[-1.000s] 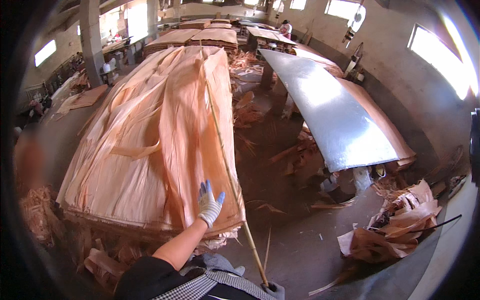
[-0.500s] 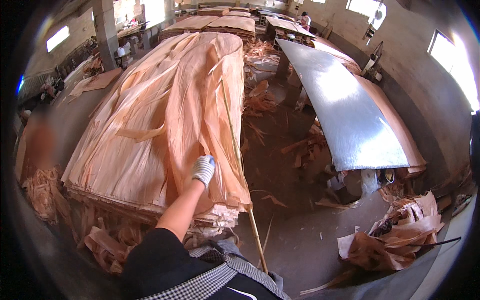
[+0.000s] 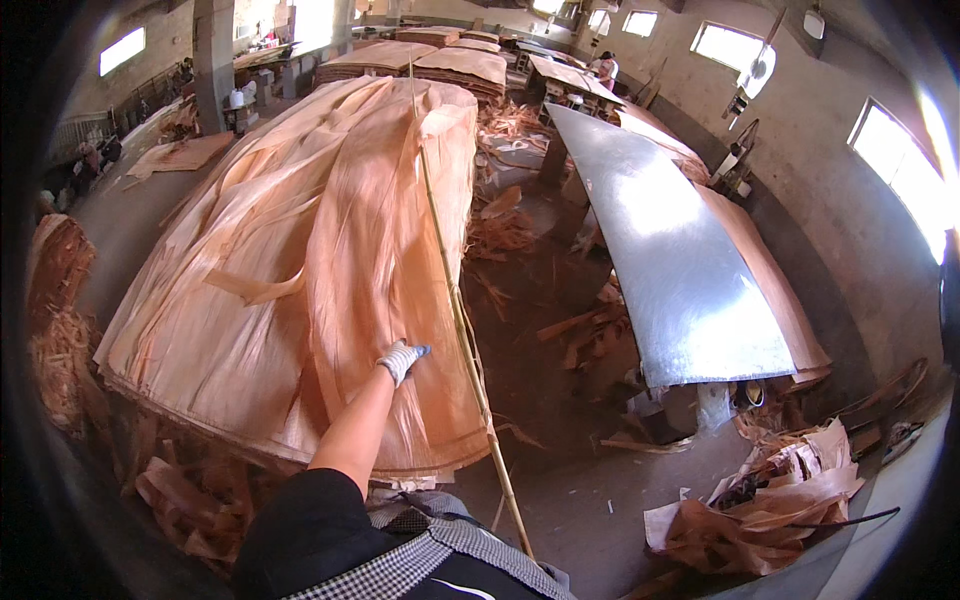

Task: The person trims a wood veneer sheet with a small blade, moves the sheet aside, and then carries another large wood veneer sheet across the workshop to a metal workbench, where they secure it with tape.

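Observation:
My left hand (image 3: 402,361), in a striped white glove with blue on the finger side, lies on the top sheet of wood veneer (image 3: 350,290). Its fingers look stretched out toward the right, resting against the sheet. Beneath is a long, waist-high stack of thin pinkish-tan veneer (image 3: 200,412), rippled and layered on its left half. A loose strip (image 3: 258,290) curls up left of my hand. Along the stack's right side runs a long thin bamboo pole (image 3: 468,345), its near end reaching down beside my body. My right hand does not show.
A shiny metal sheet (image 3: 675,250) covers another veneer stack (image 3: 775,280) across the aisle on the right. Torn veneer scraps (image 3: 765,515) lie on the floor at the lower right. More stacks (image 3: 460,68) stand farther back, and another person (image 3: 605,70) is at the far end.
The top sheet's near right part has gone from bunched folds to lying flatter. The bamboo pole shows more of its length along the sheet. My left hand's fingers have straightened; the view has shifted slightly.

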A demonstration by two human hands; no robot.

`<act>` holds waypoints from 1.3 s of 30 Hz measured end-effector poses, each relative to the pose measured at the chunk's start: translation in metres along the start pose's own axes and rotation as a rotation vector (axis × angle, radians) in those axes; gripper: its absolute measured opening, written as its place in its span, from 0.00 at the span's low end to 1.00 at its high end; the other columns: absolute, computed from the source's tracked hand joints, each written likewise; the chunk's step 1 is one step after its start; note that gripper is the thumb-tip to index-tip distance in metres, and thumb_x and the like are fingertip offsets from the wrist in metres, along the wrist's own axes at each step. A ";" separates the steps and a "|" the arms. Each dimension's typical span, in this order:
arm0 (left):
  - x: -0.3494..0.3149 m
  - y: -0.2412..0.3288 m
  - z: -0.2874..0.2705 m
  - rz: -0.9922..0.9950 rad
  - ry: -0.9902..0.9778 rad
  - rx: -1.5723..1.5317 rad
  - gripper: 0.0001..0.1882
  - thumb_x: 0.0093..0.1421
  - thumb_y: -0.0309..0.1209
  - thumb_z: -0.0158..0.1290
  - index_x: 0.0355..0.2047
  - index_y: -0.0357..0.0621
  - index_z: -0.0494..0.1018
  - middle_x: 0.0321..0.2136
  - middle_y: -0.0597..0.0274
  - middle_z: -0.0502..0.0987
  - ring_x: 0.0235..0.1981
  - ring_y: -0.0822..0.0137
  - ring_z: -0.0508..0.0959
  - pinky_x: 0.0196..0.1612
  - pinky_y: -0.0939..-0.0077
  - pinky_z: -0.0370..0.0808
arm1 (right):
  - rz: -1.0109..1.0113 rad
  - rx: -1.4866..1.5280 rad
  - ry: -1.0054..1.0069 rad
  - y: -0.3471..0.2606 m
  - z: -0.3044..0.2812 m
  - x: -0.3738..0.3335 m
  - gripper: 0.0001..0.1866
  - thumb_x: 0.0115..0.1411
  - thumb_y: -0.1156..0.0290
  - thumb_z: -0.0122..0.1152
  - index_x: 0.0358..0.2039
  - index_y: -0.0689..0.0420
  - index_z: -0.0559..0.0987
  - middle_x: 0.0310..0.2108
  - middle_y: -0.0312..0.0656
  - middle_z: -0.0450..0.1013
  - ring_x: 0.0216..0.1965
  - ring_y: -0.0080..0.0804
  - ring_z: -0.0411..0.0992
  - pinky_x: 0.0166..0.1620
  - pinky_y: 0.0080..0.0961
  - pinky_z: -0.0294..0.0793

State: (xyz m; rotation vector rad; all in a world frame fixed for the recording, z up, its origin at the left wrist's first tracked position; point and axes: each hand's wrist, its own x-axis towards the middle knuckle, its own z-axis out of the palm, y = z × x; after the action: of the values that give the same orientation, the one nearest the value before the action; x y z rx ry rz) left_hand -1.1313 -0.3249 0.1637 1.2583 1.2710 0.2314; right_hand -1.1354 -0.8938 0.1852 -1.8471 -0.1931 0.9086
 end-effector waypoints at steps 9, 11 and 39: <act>-0.075 0.110 0.077 0.751 -0.058 -0.180 0.26 0.52 0.36 0.59 0.47 0.35 0.67 0.33 0.59 0.77 0.32 0.70 0.75 0.35 0.75 0.74 | 0.079 -0.097 -0.073 -0.010 -0.029 0.086 0.12 0.53 0.70 0.64 0.36 0.65 0.78 0.27 0.38 0.76 0.30 0.21 0.72 0.37 0.19 0.71; -0.069 0.121 0.099 0.910 0.093 0.106 0.29 0.54 0.39 0.57 0.52 0.35 0.63 0.38 0.52 0.76 0.40 0.65 0.75 0.42 0.69 0.73 | -0.009 -0.081 -0.193 -0.013 -0.035 0.111 0.15 0.53 0.69 0.64 0.38 0.65 0.78 0.29 0.39 0.77 0.31 0.21 0.72 0.38 0.19 0.72; -0.133 0.005 0.207 0.811 0.446 0.993 0.31 0.51 0.43 0.54 0.53 0.42 0.63 0.53 0.50 0.65 0.54 0.51 0.63 0.57 0.55 0.57 | -0.335 -0.057 0.289 -0.098 -0.240 0.271 0.06 0.56 0.73 0.60 0.28 0.62 0.75 0.16 0.30 0.65 0.16 0.15 0.60 0.19 0.17 0.60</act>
State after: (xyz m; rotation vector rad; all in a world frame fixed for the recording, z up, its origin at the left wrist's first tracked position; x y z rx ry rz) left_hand -1.0133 -0.5374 0.2005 2.6843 1.1944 0.5083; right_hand -0.7607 -0.8848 0.1792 -1.9017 -0.3381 0.4041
